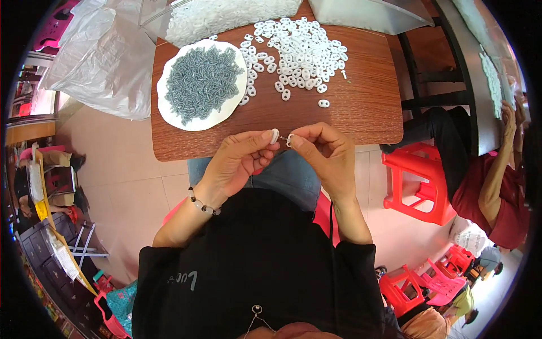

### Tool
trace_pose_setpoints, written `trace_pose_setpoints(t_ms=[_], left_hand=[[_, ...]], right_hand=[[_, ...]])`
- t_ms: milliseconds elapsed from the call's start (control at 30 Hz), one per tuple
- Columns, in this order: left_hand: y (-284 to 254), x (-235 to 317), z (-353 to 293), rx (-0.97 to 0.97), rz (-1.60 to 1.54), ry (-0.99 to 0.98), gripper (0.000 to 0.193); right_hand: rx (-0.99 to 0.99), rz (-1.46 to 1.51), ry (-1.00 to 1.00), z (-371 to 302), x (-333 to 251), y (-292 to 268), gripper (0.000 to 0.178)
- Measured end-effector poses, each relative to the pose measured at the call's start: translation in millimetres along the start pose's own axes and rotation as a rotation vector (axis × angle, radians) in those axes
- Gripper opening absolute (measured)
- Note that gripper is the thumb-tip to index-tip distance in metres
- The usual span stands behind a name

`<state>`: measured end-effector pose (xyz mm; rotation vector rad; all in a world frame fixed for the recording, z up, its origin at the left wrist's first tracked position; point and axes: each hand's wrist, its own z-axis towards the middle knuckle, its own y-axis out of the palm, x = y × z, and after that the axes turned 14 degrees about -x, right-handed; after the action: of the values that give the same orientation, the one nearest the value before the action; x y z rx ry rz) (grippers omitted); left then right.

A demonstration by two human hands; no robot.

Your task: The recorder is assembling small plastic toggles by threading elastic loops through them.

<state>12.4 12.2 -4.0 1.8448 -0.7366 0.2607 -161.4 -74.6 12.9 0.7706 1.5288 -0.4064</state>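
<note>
Just past the table's near edge, my left hand (244, 156) pinches a white oval plastic piece (275, 136) between thumb and fingertips, seen nearly edge-on. Close to it, my right hand (323, 151) is closed on a small white plastic piece (289, 141). A thin grey spring (284, 138) sticks out from that piece toward the left hand's oval. Whether the spring touches the oval is too small to tell. Beyond my left hand, a white wavy-rimmed plate (164, 107) carries a heap of small grey springs (203, 83). Loose white two-hole oval pieces (307, 53) lie across the table's far side.
The brown wooden table (361, 113) ends just short of my lap. Two clear bins (231, 17) of white parts stand at its far edge. A plastic bag (101, 62) hangs at left. Right are a red stool (420, 183) and another person's arm (497, 169) at a neighbouring table.
</note>
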Motion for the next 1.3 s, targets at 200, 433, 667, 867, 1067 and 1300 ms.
trace_pose_setpoints(t_ms=[200, 433, 667, 867, 1067, 1300], left_hand=[[3, 0, -1, 0.006, 0.017, 0.035, 0.022], [2, 0, -2, 0.024, 0.06, 0.053, 0.019], [0, -2, -2, 0.015, 0.094, 0.096, 0.018], [-1, -3, -2, 0.04, 0.178, 0.112, 0.018], [3, -4, -3, 0.06, 0.252, 0.138, 0.019], [8, -2, -9, 0.03, 0.384, 0.17, 0.02]], right_hand=[[0.041, -0.243, -0.016, -1, -6, 2, 0.008], [0.054, -0.265, -0.023, 0, -3, 4, 0.006], [0.049, -0.294, -0.014, 1, -2, 5, 0.006], [0.044, -0.318, -0.023, 2, -3, 5, 0.006], [0.047, -0.365, -0.066, 2, -1, 7, 0.006], [-0.013, -0.262, -0.062, -1, -3, 16, 0.014]])
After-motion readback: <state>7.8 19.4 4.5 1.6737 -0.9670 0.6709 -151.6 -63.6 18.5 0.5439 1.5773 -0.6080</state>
